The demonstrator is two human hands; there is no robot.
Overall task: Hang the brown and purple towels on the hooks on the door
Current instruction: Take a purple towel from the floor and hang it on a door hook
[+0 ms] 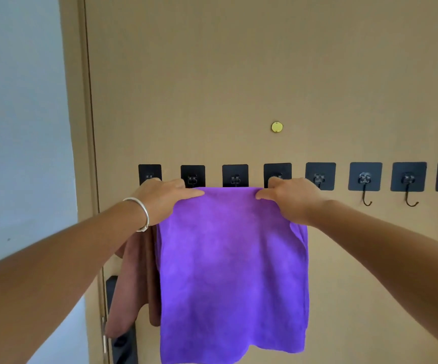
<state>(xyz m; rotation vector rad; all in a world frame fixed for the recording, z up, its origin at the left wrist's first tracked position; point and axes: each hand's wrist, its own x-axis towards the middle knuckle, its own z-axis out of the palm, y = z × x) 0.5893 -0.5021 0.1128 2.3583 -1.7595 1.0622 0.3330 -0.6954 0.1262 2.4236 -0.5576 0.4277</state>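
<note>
Looks like a home, probably by a bedroom or bathroom door: plain tan door (pixel 238 74) with a brass peephole cover (pixel 277 127), stick-on black adhesive hooks (pixel 365 177), pale painted wall (pixel 21 127) alongside.

- Purple towel (pixel 232 269): bottom hem cut off by the lower frame edge; upper corners buried under the left hand (pixel 160 199) and the right hand (pixel 294 198), so the grip itself unreadable.
- Brown towel (pixel 136 279): largely hidden behind the purple towel and the left forearm; top edge and any hook holding it out of sight.
- Hooks (pixel 365 177): curved ends of the four leftmost ones concealed by hands and cloth; rightmost one clipped by the right frame edge.
- Door (pixel 238 74): top and bottom beyond the frame.
- Dark fitting (pixel 123 342) near the door's edge: partly covered by the brown towel, too unclear to identify.
</note>
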